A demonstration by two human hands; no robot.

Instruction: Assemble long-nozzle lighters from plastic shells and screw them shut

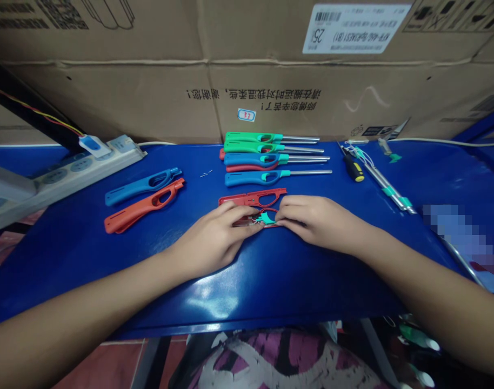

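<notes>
Both hands meet over an opened red lighter shell on the blue table. My left hand (217, 235) has its fingers closed on the left part of the lower red shell half, beside a teal trigger piece (266, 218). At the right end of that half, my right hand (312, 219) pinches at the teal piece and the shell edge. Another red shell half (273, 198) lies just behind the fingers. The fingertips hide much of the lower half and its small inner parts.
Finished-looking green (247, 137) and blue lighters (247, 178) lie behind the hands. Blue (139, 187) and red shells (141, 209) and a power strip (80, 170) are left; a screwdriver (353, 166) and metal tubes (382, 183) right. A cardboard box (149, 102) stands behind.
</notes>
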